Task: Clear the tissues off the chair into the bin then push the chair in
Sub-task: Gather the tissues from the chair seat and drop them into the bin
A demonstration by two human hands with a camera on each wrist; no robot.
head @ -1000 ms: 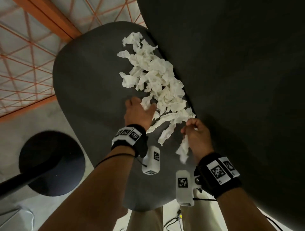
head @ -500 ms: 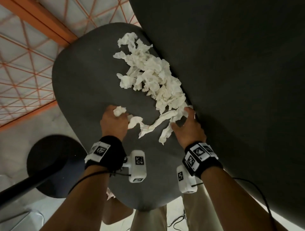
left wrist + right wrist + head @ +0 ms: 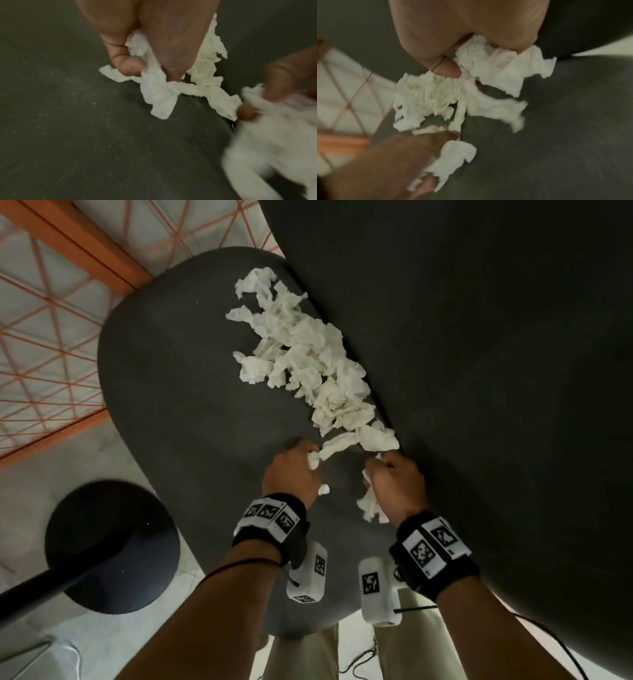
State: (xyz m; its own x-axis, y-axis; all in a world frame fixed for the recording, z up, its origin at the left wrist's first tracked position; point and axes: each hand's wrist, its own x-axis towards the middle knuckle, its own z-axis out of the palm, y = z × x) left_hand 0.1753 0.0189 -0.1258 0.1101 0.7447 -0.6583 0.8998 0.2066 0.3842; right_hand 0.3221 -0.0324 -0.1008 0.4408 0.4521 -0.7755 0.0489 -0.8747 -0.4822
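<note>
A long heap of crumpled white tissues [image 3: 308, 361] lies on the dark grey chair seat [image 3: 178, 392], along the foot of the chair back [image 3: 479, 371]. My left hand [image 3: 294, 470] grips a wad of tissue [image 3: 157, 92] at the near end of the heap, its fingers curled round it. My right hand [image 3: 394, 477] is beside it, close to the chair back, fingers curled round another bunch of tissue [image 3: 496, 67] that hangs below the fist [image 3: 368, 505]. No bin shows in any view.
A round black base [image 3: 113, 546] with a black pole stands on the pale floor at the left. An orange-framed mesh panel [image 3: 51, 320] runs beyond the seat at the upper left. Cables lie on the floor near my legs [image 3: 359, 659].
My left hand has moved right, back to the near end of the heap, with tissue in it. My right hand has closed into a fist round tissue and drawn slightly back.
</note>
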